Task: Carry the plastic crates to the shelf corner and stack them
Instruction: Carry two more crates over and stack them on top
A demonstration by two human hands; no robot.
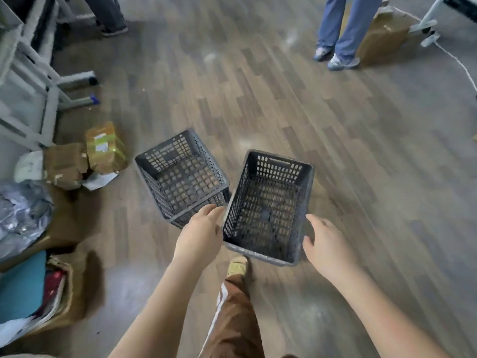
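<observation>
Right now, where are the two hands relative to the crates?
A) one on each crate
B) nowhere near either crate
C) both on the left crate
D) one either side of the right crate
D: the left hand and right hand flank the near end of the right crate; the left crate sits on the floor beside it, ungripped.

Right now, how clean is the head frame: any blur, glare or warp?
Head view: motion blur smears the shelf frame and the clutter at left; the near crate and both hands, left and right, stay fairly sharp; pale glare patches on the floor; wide-angle bowing at the edges.
</observation>
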